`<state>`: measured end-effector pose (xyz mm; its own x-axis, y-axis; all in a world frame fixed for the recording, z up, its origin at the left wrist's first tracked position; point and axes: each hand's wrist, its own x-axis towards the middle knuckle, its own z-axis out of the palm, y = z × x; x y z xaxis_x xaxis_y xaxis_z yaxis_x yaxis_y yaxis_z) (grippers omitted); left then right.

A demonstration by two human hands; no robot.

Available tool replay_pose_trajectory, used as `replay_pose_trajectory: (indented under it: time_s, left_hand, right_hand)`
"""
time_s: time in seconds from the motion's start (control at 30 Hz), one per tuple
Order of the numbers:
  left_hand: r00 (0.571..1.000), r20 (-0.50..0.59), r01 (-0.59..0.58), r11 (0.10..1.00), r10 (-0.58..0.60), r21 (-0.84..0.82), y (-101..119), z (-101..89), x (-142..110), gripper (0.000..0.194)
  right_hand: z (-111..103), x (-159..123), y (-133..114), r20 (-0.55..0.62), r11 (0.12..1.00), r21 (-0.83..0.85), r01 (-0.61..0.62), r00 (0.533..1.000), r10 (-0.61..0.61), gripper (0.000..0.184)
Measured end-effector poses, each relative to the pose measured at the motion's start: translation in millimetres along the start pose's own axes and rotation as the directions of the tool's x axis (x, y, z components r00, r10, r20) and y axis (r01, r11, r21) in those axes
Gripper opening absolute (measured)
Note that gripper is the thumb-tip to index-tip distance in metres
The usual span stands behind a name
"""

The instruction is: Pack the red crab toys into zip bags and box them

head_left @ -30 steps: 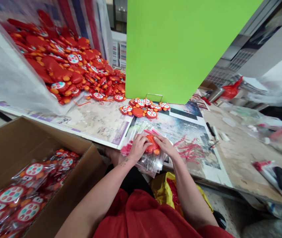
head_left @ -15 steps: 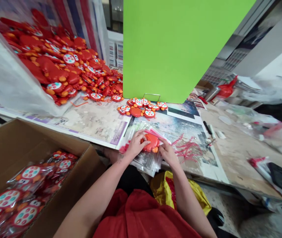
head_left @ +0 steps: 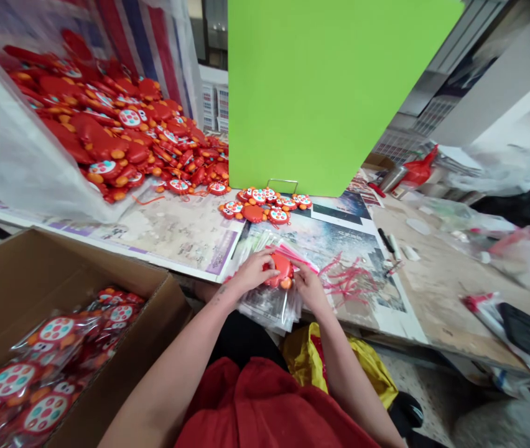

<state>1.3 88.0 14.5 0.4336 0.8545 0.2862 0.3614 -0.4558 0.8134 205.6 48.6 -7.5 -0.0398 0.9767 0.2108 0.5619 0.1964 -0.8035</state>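
Note:
A red and orange crab-shaped toy (head_left: 281,269) lies on a stack of clear plastic bags with pink strips (head_left: 269,298) at the table's near edge. My left hand (head_left: 251,274) pinches the toy from the left with its fingers closed on it. From the right, my right hand (head_left: 306,285) grips the toy and the bag's pink edge. A small cluster of the same toys (head_left: 267,205) lies just beyond, at the foot of a green board (head_left: 330,87).
A big heap of red crab toys (head_left: 116,130) spills from a plastic sack at the back left. A cardboard box (head_left: 36,292) at the near left holds bagged toys (head_left: 36,367). Loose red strings (head_left: 351,280), pens (head_left: 389,242) and plastic bags (head_left: 517,249) lie to the right.
Both hands have stayed on the toy over the bag stack, shifting slightly toward the table edge. The right hand's fingers have drawn in from lying over the toy to gripping its right side.

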Motion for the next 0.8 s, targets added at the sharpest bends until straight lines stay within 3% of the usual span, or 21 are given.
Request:
replay_pose_trajectory:
  time_s: [0.1, 0.17, 0.4, 0.5, 0.57, 0.6, 0.67, 0.73, 0.8]
  left_hand:
    - [0.984, 0.164, -0.082, 0.994, 0.07, 0.069, 6, -9.6, 4, 0.013]
    - [0.98, 0.185, -0.086, 0.992, 0.068, 0.093, 11, -13.4, 5, 0.013]
    - [0.998, 0.046, 0.037, 0.997, -0.04, 0.071, 27, -7.4, 1, 0.015]
    - [0.979, -0.193, 0.067, 0.998, -0.063, 0.015, 23, -4.8, -1, 0.031]
    - [0.94, -0.294, 0.146, 0.983, -0.174, -0.114, 16, -2.1, -2, 0.049]
    - [0.933, -0.273, 0.183, 0.963, -0.234, -0.2, 11, -0.2, -3, 0.051]
    - [0.945, -0.133, 0.239, 0.906, -0.3, -0.349, 3, 5.1, -4, 0.04]
    - [0.946, -0.022, 0.279, 0.845, -0.324, -0.455, -4, 11.1, -6, 0.029]
    - [0.923, 0.008, 0.323, 0.762, -0.385, -0.561, -8, 16.2, -9, 0.027]
  right_hand:
    - [-1, 0, -5, -0.029, 0.996, -0.083, -0.021, 0.999, 0.018, 0.045]
    - [0, 0, -10, -0.061, 0.992, -0.123, -0.034, 0.998, 0.027, 0.044]
    - [2, 3, -34, -0.204, 0.988, 0.151, -0.02, 0.978, 0.051, 0.04]
    - [-1, 5, -39, -0.246, 0.981, 0.191, 0.038, 0.969, 0.011, 0.037]
    - [-3, 5, -39, -0.247, 0.971, 0.232, 0.06, 0.969, -0.001, 0.037]
    - [-3, 5, -38, -0.245, 0.967, 0.248, 0.062, 0.97, 0.001, 0.038]
    - [-5, 5, -35, -0.253, 0.97, 0.235, 0.064, 0.967, -0.002, 0.038]
    - [-6, 6, -32, -0.302, 0.986, 0.133, 0.101, 0.952, -0.056, 0.036]
    - [-8, 7, -32, -0.349, 0.988, -0.02, 0.156, 0.924, -0.153, 0.033]
